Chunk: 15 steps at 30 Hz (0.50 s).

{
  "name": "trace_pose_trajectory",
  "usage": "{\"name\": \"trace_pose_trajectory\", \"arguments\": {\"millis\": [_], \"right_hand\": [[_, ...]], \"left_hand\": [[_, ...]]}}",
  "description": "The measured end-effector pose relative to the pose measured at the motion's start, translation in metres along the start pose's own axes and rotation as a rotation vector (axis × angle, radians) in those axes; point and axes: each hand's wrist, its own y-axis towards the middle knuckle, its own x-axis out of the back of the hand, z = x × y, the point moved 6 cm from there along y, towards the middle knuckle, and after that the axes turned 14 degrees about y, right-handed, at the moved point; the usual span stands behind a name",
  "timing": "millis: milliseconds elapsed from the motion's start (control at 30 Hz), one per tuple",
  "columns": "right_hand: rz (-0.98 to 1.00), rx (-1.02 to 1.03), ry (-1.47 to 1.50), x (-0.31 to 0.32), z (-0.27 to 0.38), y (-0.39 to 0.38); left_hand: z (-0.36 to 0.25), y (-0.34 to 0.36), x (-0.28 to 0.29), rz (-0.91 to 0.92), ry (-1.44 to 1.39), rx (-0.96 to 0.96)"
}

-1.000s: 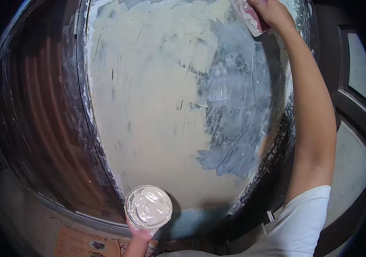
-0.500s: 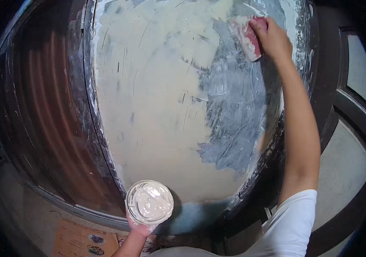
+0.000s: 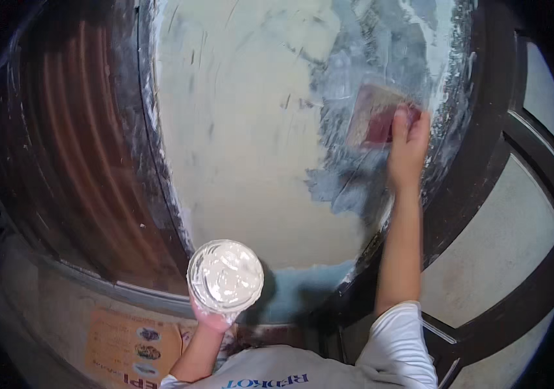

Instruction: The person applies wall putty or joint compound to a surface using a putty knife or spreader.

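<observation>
My right hand [image 3: 410, 146] grips a flat red putty spreader [image 3: 381, 120], its far half smeared with pale filler. The spreader lies against a tall panel [image 3: 244, 188] at its right part, over a grey-blue patch [image 3: 348, 185]. Cream filler coats the panel's left and middle. At the lower left, my left hand [image 3: 213, 318] holds a round open tub of creamy white filler [image 3: 226, 275] from beneath, and most of its fingers are hidden under the tub. Filler smudges show on that hand's skin.
Dark frame edges run along both sides of the panel. Brown ribbed surface [image 3: 82, 162] stands at left, and a dark lattice with pale panes [image 3: 497, 246] at right. A printed brown cardboard sheet [image 3: 131, 347] lies at lower left. A blue-green strip [image 3: 306, 288] crosses the panel's bottom.
My right hand and the spreader have come down from the panel's upper right. The spreader is now turned flatter toward the left. The view has shifted; the tub stays in my left hand.
</observation>
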Motion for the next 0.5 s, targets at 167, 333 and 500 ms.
{"name": "trace_pose_trajectory", "arguments": {"millis": [167, 333, 500], "right_hand": [[0.095, -0.730, 0.378, -0.006, -0.062, -0.223], [0.276, -1.000, 0.453, -0.009, -0.072, -0.281], [0.315, -1.061, 0.388, -0.017, -0.063, -0.277]], "left_hand": [[0.004, 0.007, 0.007, 0.090, 0.036, 0.040], [0.000, 0.002, 0.004, 0.089, 0.066, 0.011], [0.002, 0.006, 0.002, 0.033, 0.099, -0.019]]}}
